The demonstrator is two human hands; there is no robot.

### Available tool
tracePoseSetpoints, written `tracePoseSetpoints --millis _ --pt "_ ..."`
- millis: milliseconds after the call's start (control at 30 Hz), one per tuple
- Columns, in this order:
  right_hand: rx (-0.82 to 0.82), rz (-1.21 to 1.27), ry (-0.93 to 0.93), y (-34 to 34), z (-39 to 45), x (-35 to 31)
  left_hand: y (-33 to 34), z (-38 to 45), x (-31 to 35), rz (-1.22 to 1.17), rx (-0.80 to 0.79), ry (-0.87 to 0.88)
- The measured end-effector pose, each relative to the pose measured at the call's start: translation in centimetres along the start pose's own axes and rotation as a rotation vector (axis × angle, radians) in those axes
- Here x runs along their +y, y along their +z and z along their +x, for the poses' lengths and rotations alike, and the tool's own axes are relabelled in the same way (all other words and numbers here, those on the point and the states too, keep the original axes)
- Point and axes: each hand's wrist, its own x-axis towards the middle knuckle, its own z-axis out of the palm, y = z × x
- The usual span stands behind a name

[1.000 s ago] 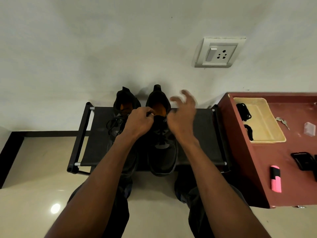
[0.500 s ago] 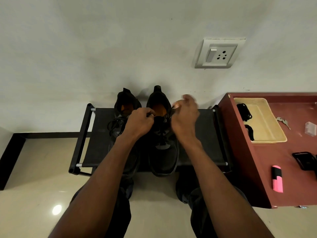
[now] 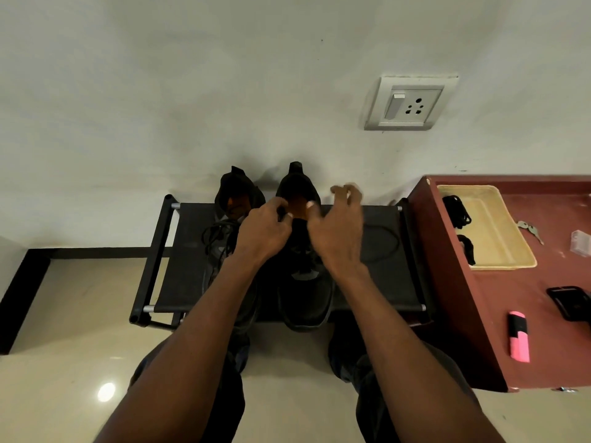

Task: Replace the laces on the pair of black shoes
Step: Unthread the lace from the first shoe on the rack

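Your left hand (image 3: pixel 263 233) pinches the top of the right black shoe (image 3: pixel 303 282). Your right hand (image 3: pixel 339 231) hovers beside it, fingers loosely curled and holding nothing I can see. Both shoes stand on the black rack (image 3: pixel 377 282).

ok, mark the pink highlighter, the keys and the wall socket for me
pink highlighter (image 3: pixel 518 336): head view, on its body, mid-length.
keys (image 3: pixel 529 229): head view, on the bunch, right of the tray.
wall socket (image 3: pixel 410 103): head view, centre of the grey plate.

Both hands are up at the right shoe's (image 3: pixel 303 282) collar on the rack (image 3: pixel 383 282): left hand (image 3: pixel 263 233) pinching, right hand (image 3: pixel 337 231) with fingers curled.
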Motion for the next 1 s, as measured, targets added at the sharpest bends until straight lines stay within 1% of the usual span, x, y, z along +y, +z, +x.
tracePoseSetpoints --millis 33,67,100,200,400,467,567,800,867,900,967,1000 --pt "-0.126 -0.013 0.059 0.4 -0.4 -0.1 0.1 -0.1 0.1 -0.005 0.032 -0.027" --pt "-0.214 -0.057 0.093 0.7 -0.7 -0.2 0.3 -0.2 0.2 0.006 0.057 -0.057" --pt "-0.254 -0.102 0.096 0.8 -0.8 -0.1 0.4 -0.3 0.2 0.041 0.067 -0.084" --pt "-0.256 -0.123 0.089 0.4 -0.7 -0.1 0.6 -0.1 0.2 0.125 0.029 -0.128" --pt "-0.289 -0.073 0.084 -0.7 -0.1 0.0 0.4 0.1 -0.2 0.042 -0.050 -0.117" --pt "-0.275 -0.045 0.137 -1.0 0.2 0.3 0.3 0.2 -0.6 0.000 -0.065 -0.136" --pt "-0.233 0.080 0.276 -1.2 0.7 1.0 0.1 0.3 -1.7 -0.081 -0.088 -0.181" --pt "-0.236 0.226 0.386 -0.9 1.4 2.5 0.1 0.3 -2.2 -0.106 -0.101 -0.172" --pt "-0.252 0.225 0.327 -0.9 1.2 2.6 0.2 -0.1 -2.0 -0.059 -0.058 -0.129" --pt "-0.255 0.211 0.255 -0.9 0.9 2.6 0.4 -0.3 -1.8 -0.021 -0.029 -0.102" --pt "-0.270 0.139 0.030 -0.5 0.2 2.4 0.7 -0.8 -1.4 0.054 0.022 -0.053" --pt "-0.294 0.063 -0.086 -0.2 -0.2 2.3 0.8 -1.0 -1.3 0.074 0.035 -0.044"
